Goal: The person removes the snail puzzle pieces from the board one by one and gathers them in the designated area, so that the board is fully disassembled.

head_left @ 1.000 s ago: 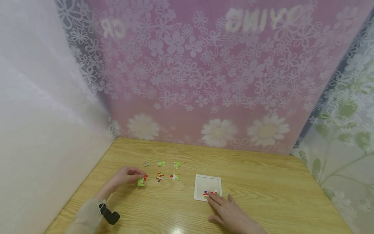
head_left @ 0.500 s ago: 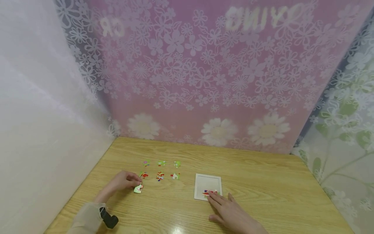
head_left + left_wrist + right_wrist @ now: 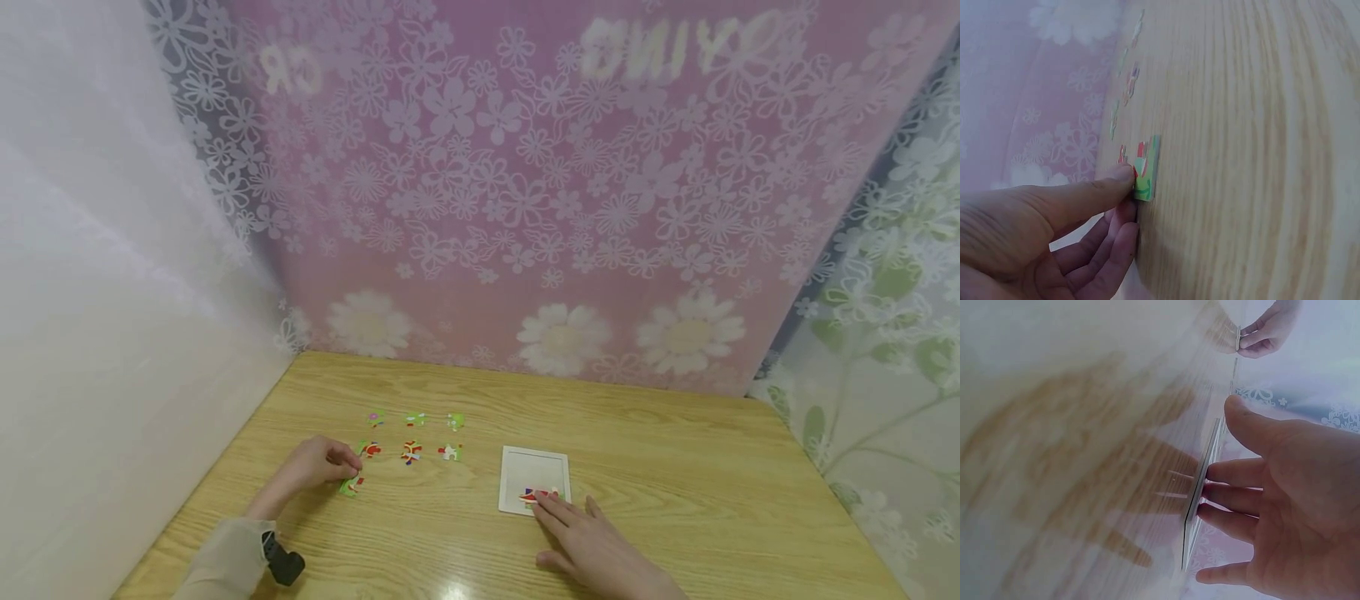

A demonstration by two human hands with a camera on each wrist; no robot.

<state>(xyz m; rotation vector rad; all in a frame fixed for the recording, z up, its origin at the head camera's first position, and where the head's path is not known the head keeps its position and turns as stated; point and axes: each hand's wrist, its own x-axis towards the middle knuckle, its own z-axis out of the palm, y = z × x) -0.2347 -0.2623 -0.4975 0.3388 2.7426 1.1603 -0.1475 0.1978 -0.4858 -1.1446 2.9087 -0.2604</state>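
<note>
Between thumb and fingers, my left hand (image 3: pixel 318 463) pinches a green, white and red jigsaw piece (image 3: pixel 351 485) at the left of the table. In the left wrist view that piece (image 3: pixel 1145 172) shows its green edge, and the thumb covers part of it. My right hand (image 3: pixel 588 537) lies with straight fingers over the near right corner of a white square puzzle frame (image 3: pixel 505 483). Its fingertips rest on red and blue jigsaw pieces (image 3: pixel 529 497) set along the frame's near side, partly hiding them. In the right wrist view the fingertips reach the frame's edge (image 3: pixel 1200 481).
Two rows of loose jigsaw pieces lie beyond the left hand, among them a red-patterned piece (image 3: pixel 411 452), a white piece (image 3: pixel 450 452) and a green piece (image 3: pixel 456 420). A flowered curtain (image 3: pixel 525 208) hangs at the table's back edge. A white wall (image 3: pixel 135 333) borders the left.
My left hand has drawn the pinched piece toward the near left, away from the rows, uncovering a red and green piece. The held piece's tilt has changed. My right hand has stayed put.
</note>
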